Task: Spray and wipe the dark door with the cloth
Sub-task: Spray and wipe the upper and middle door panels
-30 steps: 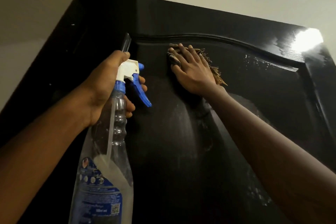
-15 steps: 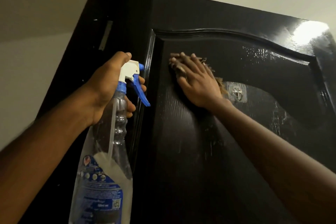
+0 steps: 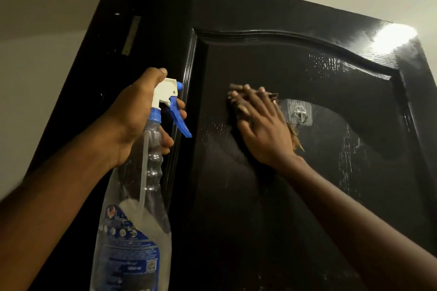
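The left hand (image 3: 132,116) gripped the spray bottle (image 3: 151,172) by its neck, fingers curled behind the blue trigger. At its three o'clock the right hand (image 3: 262,125) lay flat, fingers straight, pressing the cloth (image 3: 295,140) against the dark door (image 3: 260,220), beside a clear hook (image 3: 300,113).

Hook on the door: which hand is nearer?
Right. The right hand presses the cloth just left of the hook; the left hand grips the bottle much farther left.
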